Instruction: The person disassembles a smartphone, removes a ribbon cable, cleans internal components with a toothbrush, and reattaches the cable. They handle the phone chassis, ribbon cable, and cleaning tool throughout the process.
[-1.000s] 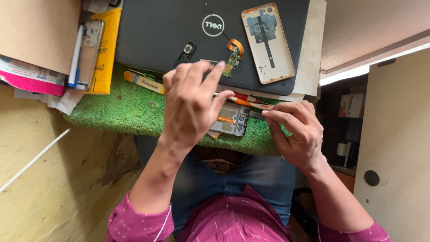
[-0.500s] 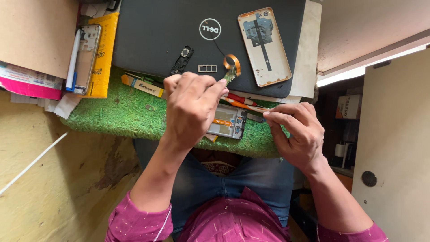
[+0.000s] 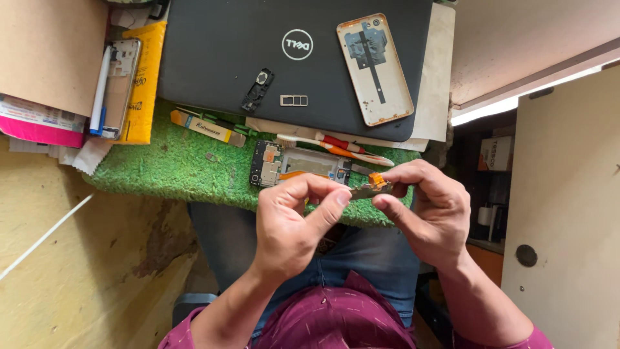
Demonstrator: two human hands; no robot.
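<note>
**Small part lifted clear of the opened phone**

Above the green artificial-grass mat, both hands now meet: the left hand and right hand pinch a small metal part with an orange flex tab between fingertips. A second ago they pressed on the opened phone body, which now lies bare on the mat, so the part seems freed

A flat yellow package with dark print lay at the upper left edge of the green turf mat, beside the closed dark laptop. A round white logo label sat at the centre of the laptop's lid. A small white cardboard box with a printed label stood on a shadowed shelf at the right. No lit screen showed.
</note>
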